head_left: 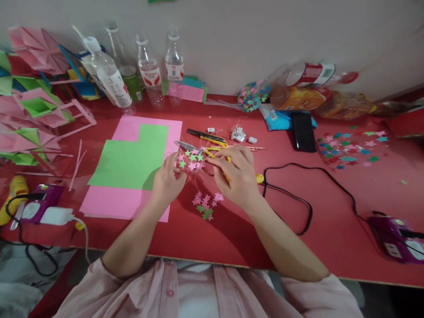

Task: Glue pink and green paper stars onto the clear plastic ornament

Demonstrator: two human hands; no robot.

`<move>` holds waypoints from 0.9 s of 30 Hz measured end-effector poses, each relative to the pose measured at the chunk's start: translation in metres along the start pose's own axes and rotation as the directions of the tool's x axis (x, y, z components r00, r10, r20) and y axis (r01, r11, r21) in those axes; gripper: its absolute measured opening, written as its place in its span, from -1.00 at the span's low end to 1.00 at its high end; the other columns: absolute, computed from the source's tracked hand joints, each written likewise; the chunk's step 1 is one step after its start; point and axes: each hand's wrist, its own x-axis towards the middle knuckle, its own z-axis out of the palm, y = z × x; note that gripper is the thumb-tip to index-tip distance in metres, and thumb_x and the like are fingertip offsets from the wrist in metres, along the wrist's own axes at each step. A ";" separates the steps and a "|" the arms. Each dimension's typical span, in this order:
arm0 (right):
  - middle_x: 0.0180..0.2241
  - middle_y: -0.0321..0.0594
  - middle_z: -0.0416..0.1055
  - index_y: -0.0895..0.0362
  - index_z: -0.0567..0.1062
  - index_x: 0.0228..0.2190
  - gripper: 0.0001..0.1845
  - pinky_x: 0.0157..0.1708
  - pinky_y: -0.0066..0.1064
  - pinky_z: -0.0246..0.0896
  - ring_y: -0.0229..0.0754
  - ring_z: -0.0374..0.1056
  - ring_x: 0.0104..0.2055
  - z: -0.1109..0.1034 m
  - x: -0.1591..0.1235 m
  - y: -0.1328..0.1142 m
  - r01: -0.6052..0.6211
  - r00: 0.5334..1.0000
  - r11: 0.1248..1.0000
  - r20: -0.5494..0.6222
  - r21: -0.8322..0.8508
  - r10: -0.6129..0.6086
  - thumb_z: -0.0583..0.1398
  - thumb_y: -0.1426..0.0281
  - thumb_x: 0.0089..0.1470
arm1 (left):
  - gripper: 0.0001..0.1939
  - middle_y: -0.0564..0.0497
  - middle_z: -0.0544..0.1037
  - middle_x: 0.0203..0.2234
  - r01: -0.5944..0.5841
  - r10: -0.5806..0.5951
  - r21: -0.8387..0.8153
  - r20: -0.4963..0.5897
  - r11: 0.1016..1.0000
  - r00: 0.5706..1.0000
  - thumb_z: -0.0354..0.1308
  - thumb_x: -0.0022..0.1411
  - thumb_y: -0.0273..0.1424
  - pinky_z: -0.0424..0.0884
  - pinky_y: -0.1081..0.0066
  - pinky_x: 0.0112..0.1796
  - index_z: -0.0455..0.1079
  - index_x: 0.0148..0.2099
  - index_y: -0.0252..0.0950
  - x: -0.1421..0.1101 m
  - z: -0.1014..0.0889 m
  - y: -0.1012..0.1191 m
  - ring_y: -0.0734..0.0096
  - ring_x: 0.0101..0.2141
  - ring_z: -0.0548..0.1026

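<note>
A clear, see-through piece dotted with pink and green paper stars (191, 160) is between my two hands. My left hand (168, 180) is closed with its fingertips on the left side of it. On its right side, my right hand (236, 174) is bent in a pinch; what sits between those fingertips is too small to make out. Yellow-handled scissors (187, 145) lie just behind, partly hidden by my right hand. A small pile of loose pink and green stars (206, 205) rests on the red table below my hands.
Green paper (129, 163) and pink paper (126, 203) lie left. A utility knife (207, 138) and small white pieces (238, 134) lie behind. Bottles (150, 75) stand along the wall. Right are a phone (303, 132), a black cord (309, 216) and scattered stars (351, 148).
</note>
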 end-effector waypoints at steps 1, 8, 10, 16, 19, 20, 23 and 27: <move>-0.24 -0.19 0.41 0.05 0.45 -0.24 -0.78 -0.11 -0.14 0.18 -0.10 0.28 -0.16 0.000 -0.001 0.001 0.000 1.000 1.000 0.001 0.000 0.000 0.13 0.54 0.06 | -0.43 -0.11 0.48 -0.05 -0.018 0.018 0.016 -0.011 1.000 1.000 0.06 0.01 -0.58 0.39 0.36 -0.29 0.21 0.11 -0.23 -0.001 -0.002 0.001 0.47 -0.39 0.47; -0.25 -0.19 0.41 0.05 0.45 -0.25 -0.78 -0.16 -0.18 0.22 -0.11 0.29 -0.18 -0.005 -0.007 0.005 -0.049 0.999 0.999 -0.013 -0.015 0.048 0.12 0.55 0.08 | -0.41 -0.07 0.49 -0.06 -0.054 0.055 0.026 -0.048 0.998 0.997 0.03 -0.01 -0.61 0.37 0.42 -0.38 0.18 0.12 -0.21 0.002 -0.012 -0.001 0.54 -0.45 0.46; -0.26 -0.19 0.41 0.05 0.45 -0.25 -0.78 -0.17 -0.20 0.24 -0.11 0.31 -0.18 -0.009 -0.008 0.009 -0.080 0.997 0.997 -0.024 -0.014 0.080 0.12 0.55 0.09 | -0.43 -0.05 0.50 -0.07 -0.055 0.056 0.005 -0.068 0.998 0.996 0.04 0.00 -0.61 0.38 0.43 -0.39 0.19 0.10 -0.21 0.003 -0.014 -0.002 0.54 -0.45 0.46; -0.29 -0.17 0.43 0.08 0.46 -0.25 -0.81 -0.22 -0.23 0.28 -0.13 0.34 -0.22 -0.015 -0.021 0.016 -0.202 0.979 0.979 0.003 0.008 0.202 0.09 0.51 0.14 | -0.70 0.00 0.52 -0.19 -0.094 0.060 -0.146 -0.217 0.985 0.974 0.06 0.11 -0.51 0.38 0.48 -0.40 0.30 -0.07 -0.23 0.005 -0.017 -0.006 0.52 -0.38 0.48; -0.29 -0.18 0.45 0.08 0.46 -0.25 -0.81 -0.23 -0.25 0.29 -0.13 0.36 -0.22 -0.013 -0.028 0.012 -0.226 0.974 0.973 0.038 0.041 0.225 0.09 0.51 0.14 | -0.92 0.07 0.47 -0.42 -0.091 0.019 -0.257 -0.267 0.962 0.964 0.12 0.15 -0.38 0.34 0.52 -0.47 0.31 -0.28 -0.26 0.008 -0.018 -0.008 0.53 -0.46 0.44; -0.29 -0.18 0.46 0.08 0.46 -0.25 -0.82 -0.23 -0.26 0.30 -0.13 0.36 -0.21 -0.012 -0.030 0.010 -0.224 0.974 0.973 0.053 0.058 0.221 0.09 0.51 0.14 | -0.90 0.09 0.42 -0.49 -0.087 0.008 -0.286 -0.266 0.954 0.964 0.11 0.16 -0.34 0.32 0.52 -0.50 0.30 -0.34 -0.26 0.009 -0.019 -0.009 0.54 -0.50 0.41; -0.28 -0.16 0.46 0.09 0.46 -0.26 -0.82 -0.21 -0.27 0.30 -0.15 0.36 -0.21 -0.009 -0.032 0.004 -0.208 0.976 0.972 0.090 0.109 0.199 0.08 0.50 0.15 | -0.73 0.08 0.37 -0.55 -0.107 0.021 -0.304 -0.271 0.947 0.962 0.01 0.25 -0.29 0.31 0.51 -0.48 0.28 -0.47 -0.28 0.015 -0.021 -0.013 0.54 -0.52 0.37; -0.26 -0.16 0.45 0.10 0.47 -0.25 -0.85 -0.16 -0.26 0.31 -0.15 0.36 -0.19 -0.009 -0.029 -0.003 -0.216 0.972 0.968 0.121 0.130 0.201 0.10 0.42 0.17 | -0.64 -0.01 0.48 -0.44 -0.117 0.056 -0.295 -0.210 0.948 0.976 -0.04 0.28 -0.22 0.36 0.43 -0.22 0.33 -0.49 -0.28 0.023 -0.019 -0.021 0.44 -0.31 0.47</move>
